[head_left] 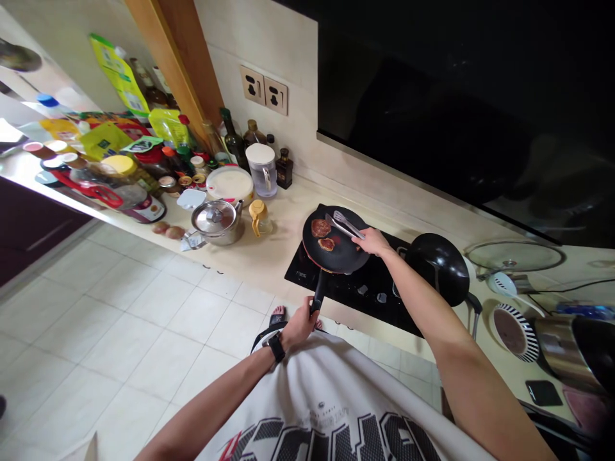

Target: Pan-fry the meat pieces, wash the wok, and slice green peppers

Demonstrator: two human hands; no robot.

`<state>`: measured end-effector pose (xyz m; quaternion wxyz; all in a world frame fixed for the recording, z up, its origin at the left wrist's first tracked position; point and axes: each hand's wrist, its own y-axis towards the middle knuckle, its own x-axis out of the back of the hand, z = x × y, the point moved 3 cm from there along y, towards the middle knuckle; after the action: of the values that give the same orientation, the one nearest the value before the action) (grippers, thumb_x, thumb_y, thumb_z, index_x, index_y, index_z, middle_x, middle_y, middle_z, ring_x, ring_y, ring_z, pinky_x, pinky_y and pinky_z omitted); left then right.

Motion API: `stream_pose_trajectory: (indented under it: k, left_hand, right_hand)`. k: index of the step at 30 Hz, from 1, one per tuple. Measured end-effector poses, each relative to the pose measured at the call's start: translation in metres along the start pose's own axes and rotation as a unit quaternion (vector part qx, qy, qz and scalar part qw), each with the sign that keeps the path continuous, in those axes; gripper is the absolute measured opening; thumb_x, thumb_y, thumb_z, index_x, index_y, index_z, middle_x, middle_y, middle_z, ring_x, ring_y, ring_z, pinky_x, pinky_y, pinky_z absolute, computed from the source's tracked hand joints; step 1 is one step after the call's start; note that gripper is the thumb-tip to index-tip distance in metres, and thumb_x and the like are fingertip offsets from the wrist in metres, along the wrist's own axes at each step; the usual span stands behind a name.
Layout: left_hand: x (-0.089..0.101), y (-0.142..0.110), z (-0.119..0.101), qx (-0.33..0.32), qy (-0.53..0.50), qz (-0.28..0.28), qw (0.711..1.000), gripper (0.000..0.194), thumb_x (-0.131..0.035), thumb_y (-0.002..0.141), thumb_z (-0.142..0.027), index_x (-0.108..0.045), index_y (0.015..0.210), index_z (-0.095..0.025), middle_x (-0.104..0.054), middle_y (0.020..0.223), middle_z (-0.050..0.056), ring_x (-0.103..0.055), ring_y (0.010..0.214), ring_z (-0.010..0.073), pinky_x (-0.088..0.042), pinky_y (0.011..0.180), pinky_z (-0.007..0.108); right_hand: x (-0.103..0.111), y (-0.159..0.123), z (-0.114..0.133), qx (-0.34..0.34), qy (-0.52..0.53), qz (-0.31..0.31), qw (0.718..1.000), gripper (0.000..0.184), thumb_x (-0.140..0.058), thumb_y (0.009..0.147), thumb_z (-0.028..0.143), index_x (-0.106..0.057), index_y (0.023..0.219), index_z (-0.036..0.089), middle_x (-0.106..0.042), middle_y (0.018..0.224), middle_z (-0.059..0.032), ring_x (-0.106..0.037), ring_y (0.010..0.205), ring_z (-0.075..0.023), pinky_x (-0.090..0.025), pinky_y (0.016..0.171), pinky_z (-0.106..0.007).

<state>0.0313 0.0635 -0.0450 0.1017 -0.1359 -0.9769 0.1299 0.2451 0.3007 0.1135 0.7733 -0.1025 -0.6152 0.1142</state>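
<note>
My left hand [300, 321] is wrapped round the black handle [318, 291] of a flat frying pan [343, 257] on the stove. In my right hand [373, 242] is a pair of metal tongs [346, 225], reaching over the pan from its right side. The tips of the tongs are close to a browned piece of meat [320, 228]; whether they touch it I cannot tell. A second, smaller piece of meat [326, 244] lies just below it in the pan. A small brown bit sits near the pan's right edge, below my right hand.
A black wok [438, 269] stands right of the pan on the black cooktop [346, 289]. Left on the counter are a lidded steel pot [217, 222], a yellow-topped jar [259, 218], a water pitcher [262, 169] and several bottles. A glass lid [516, 256] leans behind the wok; a range hood [432, 128] hangs above.
</note>
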Motion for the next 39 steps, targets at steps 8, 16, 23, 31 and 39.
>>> stream_pose_trajectory:
  k: [8, 16, 23, 31, 39]
  left_hand:
    - [0.001, 0.0, -0.002, 0.001, 0.012, 0.014, 1.0, 0.037, -0.046, 0.097, -0.031, -0.038, 0.13, -0.017, -0.061, 0.071, -0.003, -0.059, 0.055, 0.0147, -0.044, 0.057, 0.026]
    - [0.001, -0.002, -0.007, -0.003, 0.004, 0.014, 1.0, 0.037, -0.046, 0.096, -0.031, -0.039, 0.13, -0.017, -0.06, 0.069, -0.003, -0.058, 0.055, 0.0152, -0.045, 0.06, 0.027]
    - [0.0, 0.0, -0.002, 0.0, 0.003, 0.002, 1.0, 0.038, -0.047, 0.096, -0.033, -0.04, 0.13, -0.017, -0.06, 0.071, -0.003, -0.06, 0.056, 0.0155, -0.045, 0.059, 0.027]
    - [0.0, 0.003, 0.002, -0.005, -0.002, 0.012, 1.0, 0.043, -0.052, 0.095, -0.039, -0.041, 0.13, -0.017, -0.061, 0.067, -0.004, -0.058, 0.049, 0.0144, -0.046, 0.055, 0.027]
    - [-0.001, 0.004, 0.002, 0.006, 0.01, 0.019, 1.0, 0.041, -0.048, 0.097, -0.035, -0.038, 0.132, -0.016, -0.061, 0.067, -0.004, -0.058, 0.05, 0.0144, -0.046, 0.054, 0.026]
  right_hand:
    - [-0.015, -0.011, 0.028, 0.029, -0.133, 0.006, 0.991, 0.043, -0.059, 0.094, 0.052, -0.071, 0.126, 0.024, -0.073, 0.116, -0.0112, -0.07, 0.104, -0.0253, -0.052, 0.083, -0.031]
    - [-0.016, -0.054, 0.014, 0.071, -0.189, 0.052, 0.978, 0.037, -0.059, 0.095, 0.049, -0.07, 0.122, 0.026, -0.074, 0.112, -0.0106, -0.07, 0.102, -0.0264, -0.052, 0.084, -0.032]
    - [-0.009, -0.082, 0.013, 0.071, -0.221, 0.015, 0.972, 0.044, -0.055, 0.098, 0.047, -0.062, 0.134, 0.023, -0.072, 0.115, -0.0139, -0.069, 0.106, -0.0297, -0.05, 0.088, -0.036]
    - [-0.02, -0.092, -0.003, 0.065, -0.244, 0.026, 0.967, 0.037, -0.054, 0.098, 0.042, -0.066, 0.126, 0.02, -0.072, 0.113, -0.0158, -0.07, 0.105, -0.0313, -0.05, 0.088, -0.038]
    - [-0.005, -0.098, -0.033, 0.057, -0.237, 0.029, 0.969, 0.038, -0.054, 0.098, 0.048, -0.066, 0.123, 0.024, -0.073, 0.11, -0.0122, -0.07, 0.102, -0.0297, -0.051, 0.083, -0.037]
